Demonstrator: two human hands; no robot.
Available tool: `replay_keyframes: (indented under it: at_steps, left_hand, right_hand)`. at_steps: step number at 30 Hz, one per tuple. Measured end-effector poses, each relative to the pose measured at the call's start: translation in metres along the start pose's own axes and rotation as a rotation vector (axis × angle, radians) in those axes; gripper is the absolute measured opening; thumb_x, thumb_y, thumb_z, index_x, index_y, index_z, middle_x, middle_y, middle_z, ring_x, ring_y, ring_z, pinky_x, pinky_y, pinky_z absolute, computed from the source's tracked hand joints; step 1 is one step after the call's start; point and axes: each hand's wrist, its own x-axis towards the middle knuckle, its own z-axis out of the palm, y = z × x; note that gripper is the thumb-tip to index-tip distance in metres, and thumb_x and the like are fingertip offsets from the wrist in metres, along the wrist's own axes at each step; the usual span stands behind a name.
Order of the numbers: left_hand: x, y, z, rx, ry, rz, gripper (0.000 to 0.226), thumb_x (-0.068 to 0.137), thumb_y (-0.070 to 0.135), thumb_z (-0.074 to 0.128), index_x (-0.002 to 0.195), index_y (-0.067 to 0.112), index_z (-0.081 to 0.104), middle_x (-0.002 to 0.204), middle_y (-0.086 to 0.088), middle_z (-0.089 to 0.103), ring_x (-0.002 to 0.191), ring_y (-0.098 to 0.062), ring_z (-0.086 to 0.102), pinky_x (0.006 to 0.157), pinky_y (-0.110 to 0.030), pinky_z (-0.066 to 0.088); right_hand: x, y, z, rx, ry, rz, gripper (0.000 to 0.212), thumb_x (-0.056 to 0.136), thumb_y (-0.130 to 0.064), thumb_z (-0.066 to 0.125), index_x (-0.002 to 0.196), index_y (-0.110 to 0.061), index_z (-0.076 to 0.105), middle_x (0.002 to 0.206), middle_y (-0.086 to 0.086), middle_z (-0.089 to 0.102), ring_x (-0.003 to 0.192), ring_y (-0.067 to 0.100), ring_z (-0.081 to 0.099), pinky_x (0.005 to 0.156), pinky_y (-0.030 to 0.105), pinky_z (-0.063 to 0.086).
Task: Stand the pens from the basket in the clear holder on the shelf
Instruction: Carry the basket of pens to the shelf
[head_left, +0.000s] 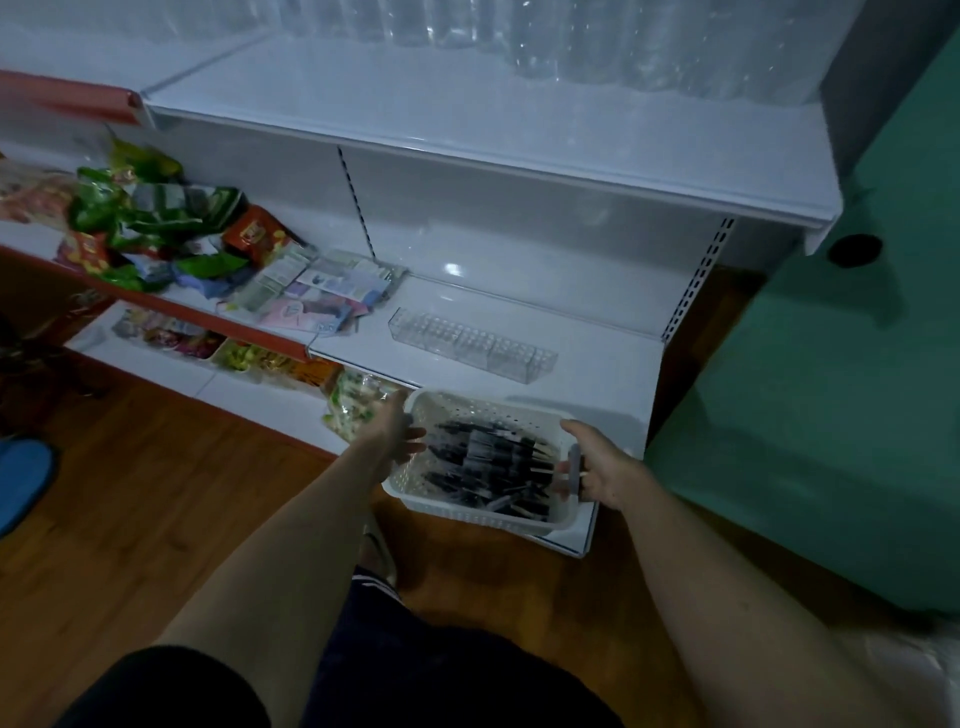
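Basket (519, 514) sits low at the front edge of the shelf (597, 358), held between both hands. I read that as staging: it is parked just in front of the holder (471, 344) so each pen has a short trip up and back. Holder lies long-side toward me on the shelf, apart from the basket, and I see no pens in it; its rows of holes look bare, so I judge the task not started.

Pens (493, 457) lie flat in a dark heap across the basket floor, mostly running left to right. Blur stops me counting them.

Left hand (397, 434) is at the basket's left rim, fingers fairly straight and reaching over the rim toward the pens. I see no pen pinched; it looks like it only touches the rim.

Right hand (597, 465) wraps the grey handle (574, 470) on the basket's right end, fingers curled round it and thumb on top. That grip steadies the basket.

Snack packets (156, 223) and flat packs (322, 291) sit on the left shelf section, well apart from the holder.

Next I would free the left hand to pick one pen.
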Motion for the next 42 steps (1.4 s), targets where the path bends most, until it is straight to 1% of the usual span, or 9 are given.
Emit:
replay_keyframes:
  at_steps: [5,9,17,19,22,25,30,37,42]
  left_hand:
    - [0.067,-0.001,-0.028,0.06,-0.081,-0.056,0.076,0.097,0.059,0.032,0.139,-0.003,0.042,0.085,-0.011,0.057,0.07,-0.022,0.052,0.059,-0.031,0.033]
    - [0.135,-0.007,-0.062,0.145,-0.158,-0.103,0.075,0.097,0.059,0.035,0.141,-0.002,0.04,0.079,-0.01,0.052,0.062,-0.02,0.048,0.055,-0.029,0.028]
    - [0.244,-0.07,-0.129,0.218,-0.209,-0.16,0.072,0.097,0.058,0.036,0.139,0.0,0.042,0.088,-0.01,0.058,0.07,-0.021,0.054,0.057,-0.029,0.035]
    - [0.265,-0.098,-0.134,0.213,-0.212,-0.188,0.073,0.097,0.057,0.037,0.132,-0.007,0.046,0.084,-0.01,0.056,0.069,-0.021,0.052,0.059,-0.03,0.034]
    - [0.306,-0.151,-0.133,0.226,-0.221,-0.236,0.059,0.096,0.06,0.037,0.095,0.005,0.058,0.087,-0.011,0.057,0.075,-0.02,0.054,0.063,-0.03,0.036]
    - [0.348,-0.204,-0.123,0.232,-0.222,-0.267,0.06,0.096,0.06,0.039,0.112,0.004,0.053,0.092,-0.012,0.058,0.08,-0.02,0.055,0.064,-0.03,0.038]
    - [0.409,-0.284,-0.11,0.248,-0.23,-0.263,0.054,0.095,0.058,0.043,0.108,0.006,0.054,0.082,-0.008,0.054,0.072,-0.018,0.051,0.06,-0.029,0.037]
    - [0.464,-0.341,-0.12,0.212,-0.271,-0.123,0.057,0.092,0.064,0.041,0.107,0.01,0.055,0.078,-0.005,0.052,0.069,-0.017,0.049,0.061,-0.029,0.037]
    - [0.461,-0.349,-0.132,0.146,-0.261,-0.055,0.056,0.093,0.062,0.04,0.102,0.011,0.059,0.079,-0.006,0.051,0.071,-0.018,0.046,0.065,-0.031,0.035]
  right_hand:
    - [0.048,0.013,0.041,0.061,0.086,0.047,0.06,0.093,-0.051,0.054,0.139,-0.014,0.043,0.105,0.017,0.063,0.083,0.035,0.067,0.091,0.047,0.054]
    - [0.085,0.03,0.096,0.213,0.139,0.098,0.063,0.092,-0.05,0.058,0.138,-0.009,0.044,0.113,0.022,0.059,0.092,0.034,0.062,0.066,0.039,0.057]
    - [0.17,0.086,0.19,0.317,0.235,0.1,0.064,0.1,-0.046,0.046,0.151,-0.013,0.028,0.129,0.02,0.053,0.111,0.036,0.058,0.058,0.033,0.048]
    - [0.195,0.107,0.197,0.34,0.219,0.123,0.063,0.099,-0.048,0.047,0.15,-0.016,0.028,0.124,0.019,0.054,0.103,0.035,0.059,0.059,0.034,0.048]
    - [0.236,0.146,0.2,0.297,0.206,0.167,0.051,0.097,-0.05,0.047,0.137,-0.019,0.041,0.107,0.016,0.058,0.084,0.03,0.06,0.063,0.033,0.049]
    - [0.285,0.195,0.199,0.254,0.223,0.183,0.029,0.098,-0.05,0.046,0.111,-0.025,0.049,0.086,0.013,0.056,0.073,0.025,0.06,0.062,0.032,0.048]
    - [0.365,0.269,0.203,0.229,0.258,0.17,0.057,0.098,-0.05,0.046,0.138,-0.01,0.043,0.1,0.013,0.056,0.087,0.029,0.059,0.068,0.037,0.047]
    - [0.428,0.321,0.225,0.208,0.276,0.109,0.058,0.095,-0.055,0.044,0.127,-0.007,0.053,0.099,0.014,0.058,0.104,0.034,0.062,0.085,0.04,0.047]
    - [0.429,0.327,0.236,0.224,0.294,0.064,0.061,0.094,-0.057,0.044,0.135,-0.012,0.05,0.1,0.013,0.062,0.092,0.028,0.064,0.099,0.045,0.046]
